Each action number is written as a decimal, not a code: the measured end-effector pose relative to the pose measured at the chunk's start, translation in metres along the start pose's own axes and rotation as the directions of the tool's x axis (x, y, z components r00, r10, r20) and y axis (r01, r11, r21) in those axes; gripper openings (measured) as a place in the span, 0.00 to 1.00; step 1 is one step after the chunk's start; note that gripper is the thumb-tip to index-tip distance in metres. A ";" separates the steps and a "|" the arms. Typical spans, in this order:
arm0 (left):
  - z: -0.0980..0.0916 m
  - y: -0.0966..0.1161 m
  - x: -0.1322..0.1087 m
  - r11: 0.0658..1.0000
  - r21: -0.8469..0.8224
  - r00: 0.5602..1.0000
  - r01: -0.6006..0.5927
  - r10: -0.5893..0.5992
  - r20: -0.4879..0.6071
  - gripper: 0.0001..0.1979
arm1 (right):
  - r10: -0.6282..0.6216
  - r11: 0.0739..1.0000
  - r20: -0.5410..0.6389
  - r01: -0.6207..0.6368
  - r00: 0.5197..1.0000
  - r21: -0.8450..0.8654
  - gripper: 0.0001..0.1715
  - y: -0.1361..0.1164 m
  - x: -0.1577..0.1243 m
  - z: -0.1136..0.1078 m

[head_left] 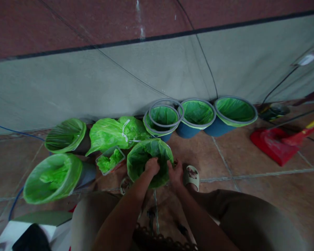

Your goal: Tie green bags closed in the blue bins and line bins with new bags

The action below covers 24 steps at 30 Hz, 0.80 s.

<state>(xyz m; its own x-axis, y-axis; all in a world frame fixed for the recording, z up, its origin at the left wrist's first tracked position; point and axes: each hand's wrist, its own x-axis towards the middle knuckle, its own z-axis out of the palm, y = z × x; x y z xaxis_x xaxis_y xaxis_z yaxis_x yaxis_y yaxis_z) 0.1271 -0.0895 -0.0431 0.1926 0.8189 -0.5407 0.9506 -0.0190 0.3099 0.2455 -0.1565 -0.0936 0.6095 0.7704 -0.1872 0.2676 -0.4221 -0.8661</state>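
L hand [152,166] is down inside the middle bin [161,147], fingers curled; can't tell if it grips anything. R hand [176,172] is on the same bin's right edge, touching it; can't tell if it's closed on it. Bin is on the tiled floor [225,188] nr the person's slippers [193,174], w/ a green bag lining it. Behind it, by the wall [107,87], 3 blue bins [188,131] w/ green liners stand in a row, a grey ring [181,108] lying over the leftmost. On L side: tied green bag [107,134], small box [112,170] w/ green plastic [110,161], + 2 more lined bins [80,174]. Red dustpan [276,144] far R, well apart.
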 end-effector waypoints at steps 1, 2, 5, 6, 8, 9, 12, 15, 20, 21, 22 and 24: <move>-0.007 -0.001 0.002 1.000 -0.006 0.998 0.016 -0.016 -0.062 0.17 | -0.021 1.000 -0.036 0.021 0.999 0.015 0.37 -0.003 0.006 -0.002; -0.015 -0.002 0.004 0.999 -0.020 0.990 0.030 -0.033 -0.140 0.17 | -0.043 0.999 -0.062 0.045 0.997 0.021 0.35 -0.007 0.013 -0.004; -0.040 -0.003 0.013 0.995 -0.095 0.918 0.041 -0.075 -0.389 0.19 | -0.149 0.989 -0.065 0.149 0.987 -0.003 0.30 -0.028 0.041 -0.004; -0.050 -0.004 0.018 0.993 -0.114 0.887 0.036 -0.084 -0.455 0.19 | -0.186 0.983 -0.047 0.185 0.981 -0.019 0.29 -0.036 0.051 -0.002; -0.067 -0.007 0.029 0.993 -0.118 0.833 0.031 -0.091 -0.545 0.20 | -0.238 0.969 0.007 0.238 0.971 -0.071 0.28 -0.053 0.071 0.006; -0.075 -0.008 0.036 0.994 -0.100 0.822 0.033 -0.084 -0.563 0.20 | -0.252 0.961 0.039 0.255 0.967 -0.109 0.28 -0.060 0.079 0.012; -0.088 -0.015 0.057 1.000 0.008 0.865 0.003 0.001 -0.501 0.19 | -0.255 0.926 0.143 0.284 0.956 -0.248 0.25 -0.072 0.094 0.032; -0.087 -0.028 0.070 0.989 0.099 0.925 -0.112 0.140 -0.352 0.18 | -0.246 0.869 0.249 0.327 0.937 -0.372 0.25 -0.070 0.094 0.048; -0.083 -0.061 0.077 0.949 0.136 0.929 -0.284 0.308 -0.206 0.16 | -0.293 0.770 0.354 0.439 0.888 -0.463 0.24 -0.058 0.086 0.051; -0.085 -0.068 0.077 0.944 0.151 0.930 -0.293 0.318 -0.186 0.17 | -0.284 0.749 0.391 0.457 0.876 -0.480 0.23 -0.056 0.086 0.050; -0.087 -0.072 0.078 0.939 0.168 0.931 -0.300 0.327 -0.162 0.16 | -0.266 0.729 0.428 0.470 0.864 -0.497 0.22 -0.054 0.086 0.049; -0.091 -0.077 0.080 0.928 0.198 0.932 -0.315 0.341 -0.118 0.17 | -0.222 0.707 0.485 0.482 0.846 -0.518 0.21 -0.051 0.089 0.047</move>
<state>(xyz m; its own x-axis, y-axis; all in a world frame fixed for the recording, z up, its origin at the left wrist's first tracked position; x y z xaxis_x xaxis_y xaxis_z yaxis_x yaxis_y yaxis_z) 0.0469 0.0296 -0.0396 0.4753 0.8250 -0.3057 0.8700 -0.3892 0.3026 0.2509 -0.0439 -0.0878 0.0940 0.9771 -0.1911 0.8694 -0.1741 -0.4624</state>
